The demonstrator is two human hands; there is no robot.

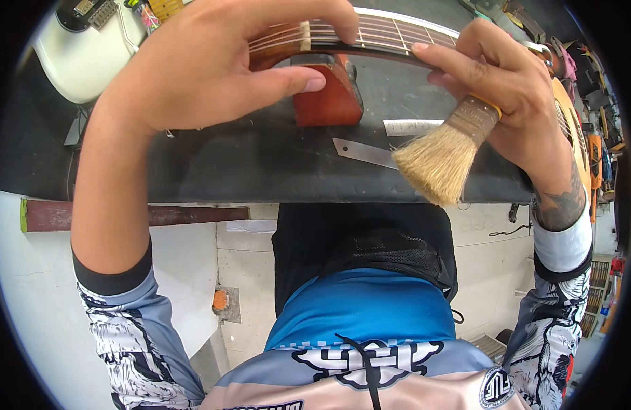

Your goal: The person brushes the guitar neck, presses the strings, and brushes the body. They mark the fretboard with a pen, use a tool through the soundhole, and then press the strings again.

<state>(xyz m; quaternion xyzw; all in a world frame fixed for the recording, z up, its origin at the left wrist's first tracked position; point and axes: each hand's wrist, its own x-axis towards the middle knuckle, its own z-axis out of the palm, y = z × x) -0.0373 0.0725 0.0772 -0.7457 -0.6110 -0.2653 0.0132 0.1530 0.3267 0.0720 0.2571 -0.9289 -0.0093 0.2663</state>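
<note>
A stringed instrument's neck (383,33) lies across the top of the view, resting on a red-brown wooden block (325,96). Over the nut end arches my left hand (213,61), its fingers spread, a fingertip on the fretboard and the thumb stretched out in front of the block. My right hand (503,75) holds a brush (448,147), bristles pointing down and left, while its index fingertip touches the neck's near edge. A metal strip (366,152) and a small white ruler (411,127) lie on the black bench top (247,167) below the neck.
A white chair or stool (79,58) is at the upper left. Part of a guitar body (567,119) shows beyond my right wrist, near tools and clutter along the right edge. Under the bench's front edge, a long dark red board (124,215) extends at the left.
</note>
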